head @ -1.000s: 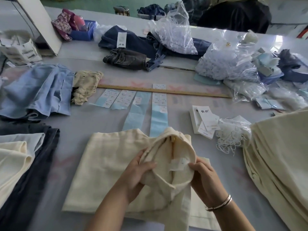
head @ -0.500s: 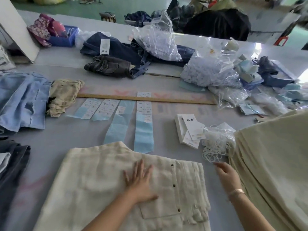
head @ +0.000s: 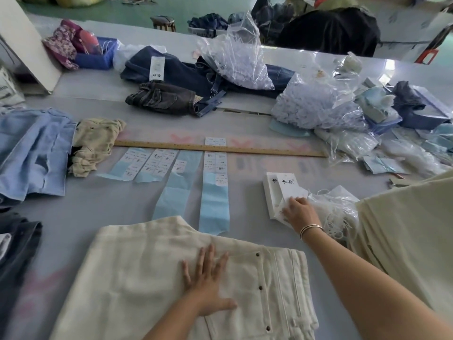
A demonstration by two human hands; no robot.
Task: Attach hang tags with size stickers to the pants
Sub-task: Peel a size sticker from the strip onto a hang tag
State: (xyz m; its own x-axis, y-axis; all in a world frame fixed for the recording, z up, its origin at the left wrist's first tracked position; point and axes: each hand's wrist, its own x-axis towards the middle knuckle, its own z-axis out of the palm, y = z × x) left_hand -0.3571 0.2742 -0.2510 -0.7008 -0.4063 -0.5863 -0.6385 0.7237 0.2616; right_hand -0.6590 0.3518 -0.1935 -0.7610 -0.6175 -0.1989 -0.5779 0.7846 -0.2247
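Cream pants lie flat on the table in front of me, waistband and snap buttons to the right. My left hand presses flat on them, fingers spread. My right hand reaches out to a stack of white hang tags, its fingertips on the tilted top tag. Blue backing strips with white size stickers lie in a row just beyond the pants. A clear bag of white strings sits right beside the tags.
A tall pile of folded cream pants fills the right side. A wooden ruler lies across the table behind the stickers. Light blue garments and dark pants sit at left; jeans and plastic bags at the back.
Both hands let go of the bunched waistband and the pants were laid flat. My left hand now presses on them, and my right hand has moved out to the hang tag stack.
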